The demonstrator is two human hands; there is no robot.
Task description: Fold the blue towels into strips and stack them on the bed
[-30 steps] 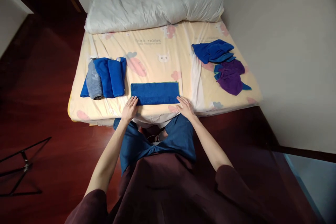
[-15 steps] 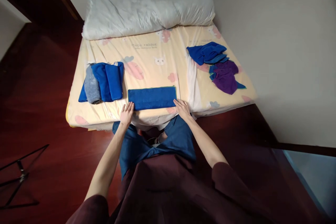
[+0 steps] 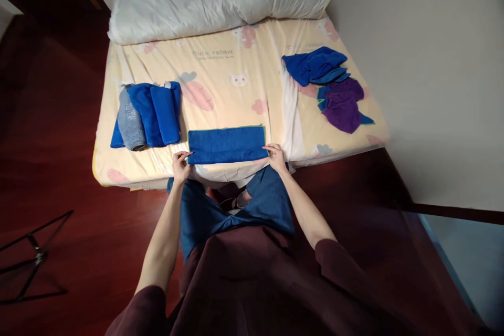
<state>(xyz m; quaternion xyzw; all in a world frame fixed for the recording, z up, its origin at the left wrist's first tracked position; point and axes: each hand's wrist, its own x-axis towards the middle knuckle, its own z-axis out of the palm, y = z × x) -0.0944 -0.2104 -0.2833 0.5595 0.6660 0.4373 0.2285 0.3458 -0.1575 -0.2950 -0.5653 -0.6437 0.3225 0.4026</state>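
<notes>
A blue towel [image 3: 227, 144] with green edging lies folded into a long flat strip near the bed's front edge. My left hand [image 3: 181, 167] pinches its near left corner between thumb and fingers. At the opposite end, my right hand [image 3: 276, 157] grips the near right corner in the same way. To the left sit several rolled blue towels [image 3: 163, 113] side by side, with a grey-blue rolled towel [image 3: 131, 121] among them. On the right are a crumpled blue cloth [image 3: 315, 64] and a crumpled purple cloth [image 3: 342, 106].
The bed [image 3: 232, 100] has a cream sheet with rabbit and carrot prints. A large pale quilt [image 3: 220, 0] lies across its far end. A wall [image 3: 413, 73] borders the right side. Black stand legs [image 3: 37, 257] rest on the dark red floor at lower left.
Both hands have gone from lying flat on the strip's near corners to pinching them. The whole view has shifted slightly.
</notes>
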